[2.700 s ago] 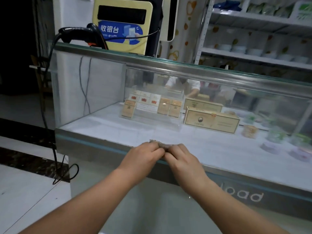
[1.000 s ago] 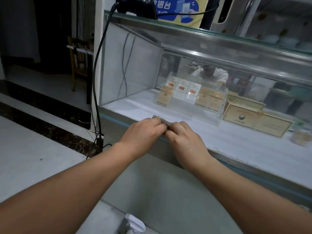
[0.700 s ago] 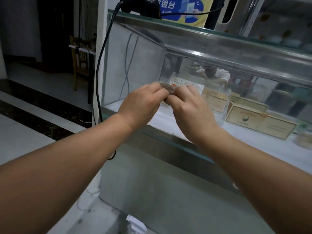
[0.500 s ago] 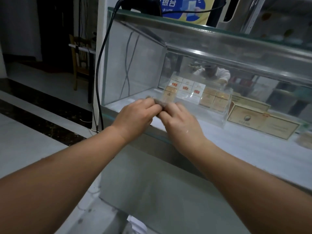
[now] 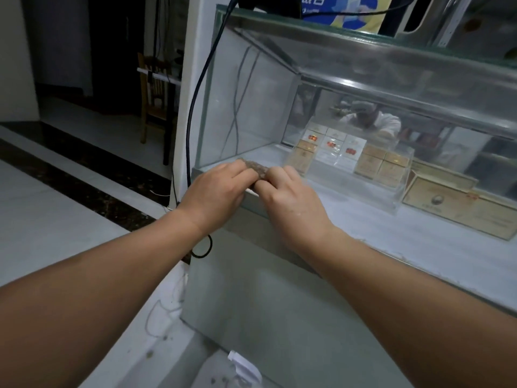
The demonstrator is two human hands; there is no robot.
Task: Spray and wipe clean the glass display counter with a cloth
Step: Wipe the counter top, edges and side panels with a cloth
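The fingers (image 5: 243, 170) of the left hand (image 5: 215, 194) and those of the right hand (image 5: 285, 197) are curled down together over a small, folded, brownish-grey cloth (image 5: 256, 170), gripping it from either side with the knuckles almost touching. The cloth is pressed against the front glass of the display counter (image 5: 279, 303), low on the pane, just above the metal rail that runs along the pane's lower edge, and close to the counter's left corner. Only a crumpled strip of the cloth shows between and above the fingertips; the rest is hidden under the hands. Both forearms are bare and reach in from the bottom of the view. Behind the glass, on the white inner surface (image 5: 391, 228), a clear tiered stand holds cigarette packs (image 5: 330, 147) in white and tan, and to its right lie long tan cartons (image 5: 458, 203). The mirrored back wall shows a dim reflection of a person in white. A black cable (image 5: 195, 93) hangs down the counter's left end and loops near the floor (image 5: 42, 219), which is pale tile with a dark band. A wooden chair (image 5: 154, 99) stands in the dim room beyond. A white object (image 5: 243, 365) lies at the counter's foot, too unclear to name.
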